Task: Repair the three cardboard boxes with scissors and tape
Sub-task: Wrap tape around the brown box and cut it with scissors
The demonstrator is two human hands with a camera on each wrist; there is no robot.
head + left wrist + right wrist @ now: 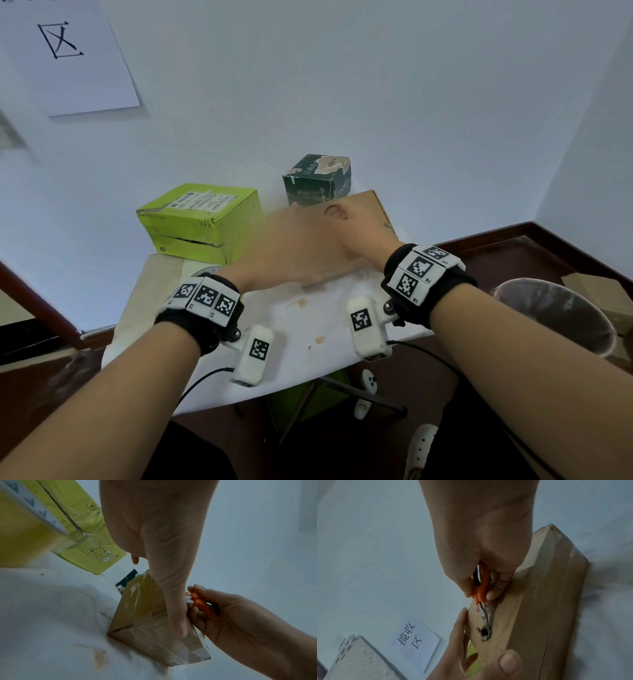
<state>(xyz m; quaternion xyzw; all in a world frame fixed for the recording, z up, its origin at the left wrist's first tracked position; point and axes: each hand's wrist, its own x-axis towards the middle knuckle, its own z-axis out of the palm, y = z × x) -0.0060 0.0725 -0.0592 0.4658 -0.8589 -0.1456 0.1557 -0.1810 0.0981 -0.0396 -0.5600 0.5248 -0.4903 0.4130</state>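
Note:
A flat brown cardboard box [373,205] lies on the white-covered table [308,325], with clear tape across its near face [154,639]. My left hand [284,240] holds it, thumb [180,628] pressed on the near side and fingers over the top. My right hand [346,222] grips orange-handled scissors [481,586] whose closed blades lie on the box top [547,601], tips at a ragged hole [485,632]. A green box [202,219] with a split side stands at the left. A dark teal box [318,178] stands behind the brown one.
A large roll of yellowish tape [22,534] sits on the table by my left wrist, close to the green box. A bin lined with a bag [555,315] stands on the floor at the right. A paper sign [65,51] hangs on the wall.

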